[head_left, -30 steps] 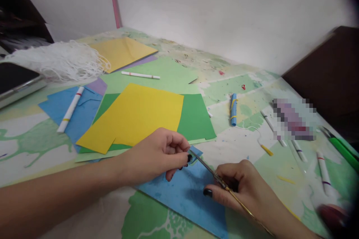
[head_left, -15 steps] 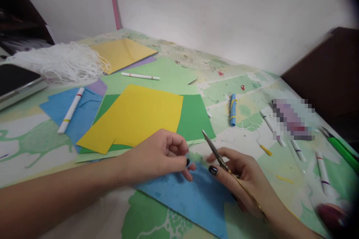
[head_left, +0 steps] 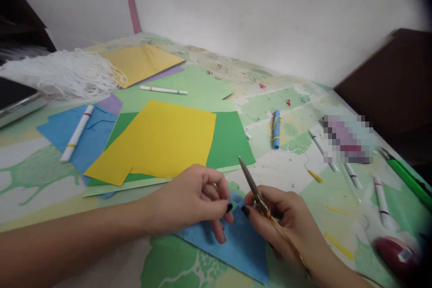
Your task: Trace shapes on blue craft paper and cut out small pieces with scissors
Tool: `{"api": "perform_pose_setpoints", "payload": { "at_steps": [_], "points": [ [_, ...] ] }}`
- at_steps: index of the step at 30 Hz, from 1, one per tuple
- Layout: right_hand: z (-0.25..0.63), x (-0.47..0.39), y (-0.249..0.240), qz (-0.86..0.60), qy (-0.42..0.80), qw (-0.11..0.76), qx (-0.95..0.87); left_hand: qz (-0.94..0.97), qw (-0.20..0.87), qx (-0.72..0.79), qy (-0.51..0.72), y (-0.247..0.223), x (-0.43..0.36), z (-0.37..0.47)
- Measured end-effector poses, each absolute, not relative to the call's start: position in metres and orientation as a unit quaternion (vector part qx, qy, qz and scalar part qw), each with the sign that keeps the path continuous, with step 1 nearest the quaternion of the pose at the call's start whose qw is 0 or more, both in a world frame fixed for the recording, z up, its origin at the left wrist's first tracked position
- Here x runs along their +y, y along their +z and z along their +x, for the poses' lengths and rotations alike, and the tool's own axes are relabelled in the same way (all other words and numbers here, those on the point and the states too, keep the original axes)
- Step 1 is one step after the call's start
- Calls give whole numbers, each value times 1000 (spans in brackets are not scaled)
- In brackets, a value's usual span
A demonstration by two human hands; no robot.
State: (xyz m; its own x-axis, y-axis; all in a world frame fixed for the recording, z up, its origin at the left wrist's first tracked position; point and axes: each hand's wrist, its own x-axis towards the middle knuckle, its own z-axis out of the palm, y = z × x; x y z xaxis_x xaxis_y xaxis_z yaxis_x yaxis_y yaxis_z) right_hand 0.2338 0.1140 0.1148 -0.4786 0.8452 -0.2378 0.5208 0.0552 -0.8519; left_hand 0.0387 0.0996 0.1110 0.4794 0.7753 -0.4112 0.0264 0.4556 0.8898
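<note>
Near the front edge, blue paper (head_left: 243, 247) lies under both hands. My left hand (head_left: 205, 202) is above its upper part, thumb and index finger pinched on a small piece that looks bluish-green and is hard to make out. My right hand (head_left: 286, 216) holds gold-handled scissors (head_left: 251, 177), blades pointing up and left and looking closed. The right thumb and index fingertips meet at a corner of the blue paper. Behind the left hand, yellow paper (head_left: 168, 139) rests on dark green paper (head_left: 232, 137).
White string (head_left: 77, 74) and a black-topped device (head_left: 16, 99) sit at left. A white marker (head_left: 77, 132) lies on blue paper. To the right are a blue roll (head_left: 276, 130), markers (head_left: 381, 200), a green cutter (head_left: 408, 177), yellow strips (head_left: 339, 245) and a dark red object (head_left: 396, 254).
The hands have come closer together, with the right thumb and index fingertips now meeting at the blue paper. The camera view has shifted slightly to the right.
</note>
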Motion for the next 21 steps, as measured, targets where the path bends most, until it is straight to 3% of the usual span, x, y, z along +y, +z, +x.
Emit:
{"api": "perform_pose_setpoints", "payload": {
  "at_steps": [6, 17, 21],
  "points": [
    [240, 121, 112, -515, 492, 172, -681, 429, 714, 446, 327, 116, 104, 36],
    [247, 119, 128, -436, 502, 68, -744, 395, 680, 454, 418, 121, 105, 24],
    [246, 116, 124, -430, 507, 68, -744, 353, 682, 451, 455, 123, 104, 26]
  ]
}}
